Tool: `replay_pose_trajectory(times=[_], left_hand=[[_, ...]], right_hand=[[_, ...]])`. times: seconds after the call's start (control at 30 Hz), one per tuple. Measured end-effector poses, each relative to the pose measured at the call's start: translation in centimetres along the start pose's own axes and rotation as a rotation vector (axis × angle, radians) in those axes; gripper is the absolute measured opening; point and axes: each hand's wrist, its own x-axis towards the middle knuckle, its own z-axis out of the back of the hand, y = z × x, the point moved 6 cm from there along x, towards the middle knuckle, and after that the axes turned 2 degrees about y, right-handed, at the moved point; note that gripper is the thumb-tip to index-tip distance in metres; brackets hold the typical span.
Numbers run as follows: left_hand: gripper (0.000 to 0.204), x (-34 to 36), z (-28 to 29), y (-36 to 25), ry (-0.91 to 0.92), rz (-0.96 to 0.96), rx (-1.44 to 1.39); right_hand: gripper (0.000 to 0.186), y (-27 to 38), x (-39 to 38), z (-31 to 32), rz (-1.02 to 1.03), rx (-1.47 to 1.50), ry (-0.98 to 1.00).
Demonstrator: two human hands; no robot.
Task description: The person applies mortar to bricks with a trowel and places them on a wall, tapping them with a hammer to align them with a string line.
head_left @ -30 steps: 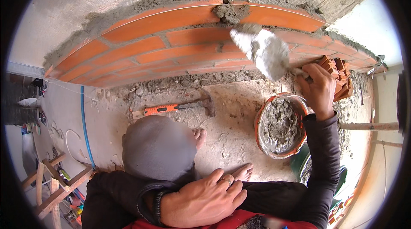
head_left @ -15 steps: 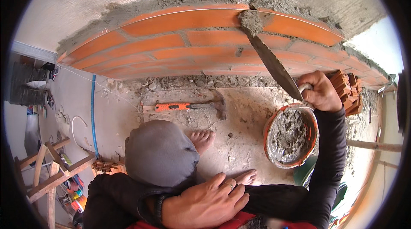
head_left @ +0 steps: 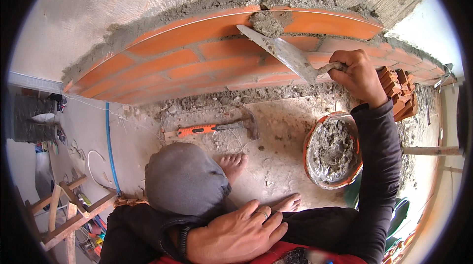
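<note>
My right hand [head_left: 358, 75] grips the handle of a pointed brick trowel [head_left: 288, 56], its blade slanting up and left across the face of the orange brick wall [head_left: 182, 64]. A lump of grey mortar [head_left: 267, 23] sticks to the top course, over the joint between two bricks. The blade touches or nearly touches its lower edge. My left hand [head_left: 234, 232] lies with fingers loosely stretched over my dark-sleeved, bent body, holding nothing. Below my right forearm stands an orange-rimmed bucket [head_left: 306, 148] holding wet mortar [head_left: 335, 150].
A claw hammer [head_left: 217, 128] with an orange handle lies on the dusty floor near my bare foot [head_left: 233, 166]. Stacked bricks [head_left: 403, 94] stand at the right. A taut string runs along the top course. At the left are a blue hose [head_left: 109, 140] and a wooden frame [head_left: 74, 224].
My right hand has risen slightly with the trowel. The blade has turned flatter, its tip now left of the mortar lump, which stays on the brick joint. My left hand has hardly moved.
</note>
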Motion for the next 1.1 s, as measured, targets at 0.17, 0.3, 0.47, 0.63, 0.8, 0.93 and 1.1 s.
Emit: replay_pose_trajectory(times=[0.17, 0.3, 0.47, 0.63, 0.8, 0.93, 1.1], left_hand=[[0.019, 0.1, 0.4, 0.1, 0.014, -0.013, -0.005], [0.02, -0.2, 0.3, 0.1, 0.07, -0.021, -0.022], [0.019, 0.0, 0.1, -0.1, 0.05, -0.044, -0.056], [0.02, 0.1, 0.2, -0.3, 0.057, -0.059, -0.04], [0.028, -0.3, -0.5, -0.4, 0.044, -0.026, -0.077], [0.028, -0.8, -2.1, -0.4, 0.107, 0.01, -0.163], [0.033, -1.0, -0.8, -0.9, 0.011, 0.048, -0.116]], right_hand=[[0.012, -1.3, -1.3, -1.1, -0.107, 0.142, -0.03], [0.011, -0.9, -1.8, -1.4, -0.157, 0.122, -0.04], [0.015, -0.9, -5.2, -0.2, -0.144, -0.13, -0.28], [0.015, 2.9, -7.4, 1.4, -0.047, -0.289, -0.31], [0.023, 5.4, -7.1, -0.1, 0.141, 0.239, 0.11], [0.029, 3.4, -4.8, -4.0, 0.159, 0.943, 0.54], [0.036, -1.5, -1.8, -6.4, 0.047, 1.045, 0.405]])
